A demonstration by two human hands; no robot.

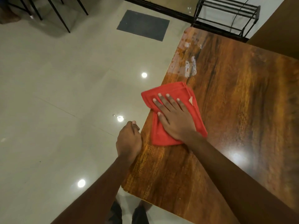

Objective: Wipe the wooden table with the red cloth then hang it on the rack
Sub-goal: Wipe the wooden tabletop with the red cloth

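My right hand (174,120) presses flat, fingers spread, on the folded red cloth (163,136); left hand (129,139), loosely curled and empty, rests at the glossy brown wooden table (234,110) edge; overhanging cloth could slip off

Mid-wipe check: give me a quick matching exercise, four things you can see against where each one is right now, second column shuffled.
Things:
1. red cloth
2. left hand
3. black rack
4. grey mat

Places:
A. on the floor, left of the rack
B. beyond the table's far corner
C. flat under the right hand
D. on the wooden table's left edge

Pairs: 1-C, 2-D, 3-B, 4-A
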